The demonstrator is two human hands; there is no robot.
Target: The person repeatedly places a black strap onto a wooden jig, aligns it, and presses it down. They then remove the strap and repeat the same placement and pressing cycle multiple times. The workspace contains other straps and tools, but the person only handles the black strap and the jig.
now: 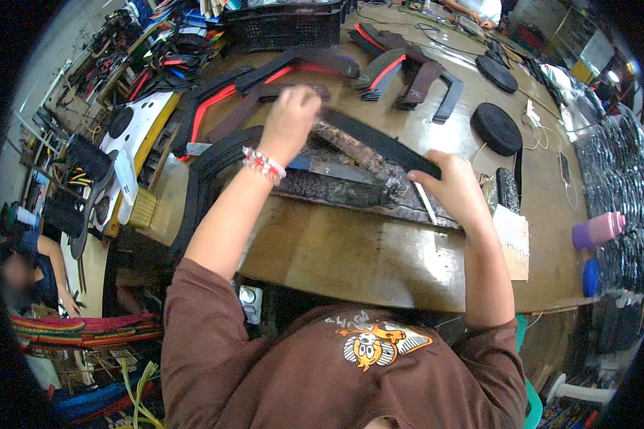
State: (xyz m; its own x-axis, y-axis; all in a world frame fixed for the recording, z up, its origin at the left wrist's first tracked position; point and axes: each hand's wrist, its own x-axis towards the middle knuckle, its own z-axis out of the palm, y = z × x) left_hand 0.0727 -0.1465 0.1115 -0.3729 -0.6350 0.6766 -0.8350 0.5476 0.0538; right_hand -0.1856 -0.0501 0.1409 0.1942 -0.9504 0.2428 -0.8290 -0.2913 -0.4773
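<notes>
A wide black strip [379, 140] slants above a worn board [361, 159] caked with brown residue. My right hand [452, 187] pinches the strip's near right end between thumb and fingers. At its far left end my left hand [293, 118], slightly blurred and wearing a beaded bracelet, is closed; what its fingers hold is hidden. Another dark strip [329, 187] lies along the board's near side. Under my right hand a thin white stick [426, 202] rests on the board. Several long black strips [211, 168] are stacked left of my left forearm, bending over the table edge.
Black and red-edged strips [383, 71] lie across the far table [365, 254]. Rolled black webbing [496, 129] sits at right, near a phone [564, 169] and plastic-wrapped stacks [615, 164]. A black crate [286, 28] stands at the back. Another person's arm [57, 275] shows at left.
</notes>
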